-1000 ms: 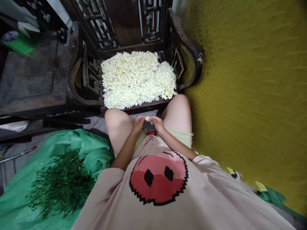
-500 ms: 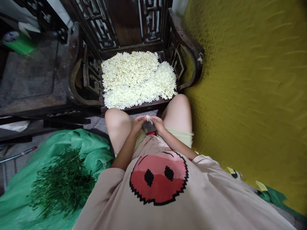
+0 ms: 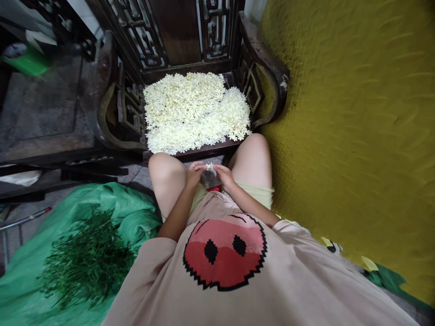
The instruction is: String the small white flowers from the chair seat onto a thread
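A cartoon pig-snout print [image 3: 225, 253], red and pink with a jagged black outline, spreads across the person's beige-pink T-shirt [image 3: 292, 280]; the markings on the green container [image 3: 29, 59] at the far left are too blurred to read. Just beyond the shirt, between the bare knees, a small white flower [image 3: 209, 167] sits in the gap between the two hands: the left hand [image 3: 195, 174] has its fingertips drawn narrow against one side of it, and the right hand [image 3: 223, 175] pinches the other side between thumb and finger. Many loose, star-shaped white and cream blossoms [image 3: 193, 111] form a thick layer over the seat of a dark, polished wooden armchair [image 3: 181, 34], whose back is pierced with angular fretwork and whose heavy arms curve forward around the pile. The container stands on a worn, dark wooden tabletop [image 3: 41, 106] beside the chair. Below, a tangle of thin green stems [image 3: 90, 260] lies on a crinkled green plastic sheet [image 3: 132, 203], near a metal tube [image 3: 23, 221] with a red tip. Speckled grey floor [image 3: 137, 175] shows in front of the seat. Along the right side, close by the chair arm, a yellow panel [image 3: 350, 113] embossed with short raised ridges closes off the space.
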Motion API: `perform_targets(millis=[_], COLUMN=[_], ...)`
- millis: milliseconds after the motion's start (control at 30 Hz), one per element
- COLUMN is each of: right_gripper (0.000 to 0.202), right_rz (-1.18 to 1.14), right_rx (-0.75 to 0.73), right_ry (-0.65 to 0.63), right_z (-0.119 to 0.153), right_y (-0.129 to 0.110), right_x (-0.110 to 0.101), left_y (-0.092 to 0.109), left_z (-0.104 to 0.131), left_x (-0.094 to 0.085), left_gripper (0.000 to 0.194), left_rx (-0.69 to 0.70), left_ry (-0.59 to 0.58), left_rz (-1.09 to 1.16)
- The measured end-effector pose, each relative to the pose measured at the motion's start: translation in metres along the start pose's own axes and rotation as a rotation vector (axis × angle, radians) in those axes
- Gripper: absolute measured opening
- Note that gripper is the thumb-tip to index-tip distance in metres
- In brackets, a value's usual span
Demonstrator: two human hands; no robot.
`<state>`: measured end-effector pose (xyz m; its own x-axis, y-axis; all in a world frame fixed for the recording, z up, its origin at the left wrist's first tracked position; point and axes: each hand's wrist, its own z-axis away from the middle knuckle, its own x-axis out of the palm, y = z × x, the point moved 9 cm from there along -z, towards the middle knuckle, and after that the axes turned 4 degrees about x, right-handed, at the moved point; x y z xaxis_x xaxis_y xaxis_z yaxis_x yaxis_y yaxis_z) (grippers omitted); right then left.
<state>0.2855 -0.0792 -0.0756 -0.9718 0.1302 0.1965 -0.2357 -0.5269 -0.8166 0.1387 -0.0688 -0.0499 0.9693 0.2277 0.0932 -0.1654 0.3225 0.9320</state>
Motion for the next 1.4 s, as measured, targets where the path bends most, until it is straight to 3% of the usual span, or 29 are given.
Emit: perform_targets(millis=[433, 667, 1400], right_gripper=[0.044, 0.043, 0.043], right_rz=[-0.104, -0.12, -0.148], right_rx=[0.055, 0.075, 0.075], right_ry=[-0.016, -0.02, 0.007], right_z=[0.002, 0.004, 0.003], right_y=[0.0, 0.0, 0.001], right_x=[0.001, 0.002, 0.0], left_y=[0.006, -0.005, -0.003], left_z=[0.0, -0.001, 0.0], left_x=[0.005, 0.014, 0.001], left_gripper=[0.027, 0.021, 0.032], left_rx=[0.053, 0.004, -0.024], left_ry=[-0.041, -0.118, -0.019], left_rz=[-0.123, -0.088, -0.062])
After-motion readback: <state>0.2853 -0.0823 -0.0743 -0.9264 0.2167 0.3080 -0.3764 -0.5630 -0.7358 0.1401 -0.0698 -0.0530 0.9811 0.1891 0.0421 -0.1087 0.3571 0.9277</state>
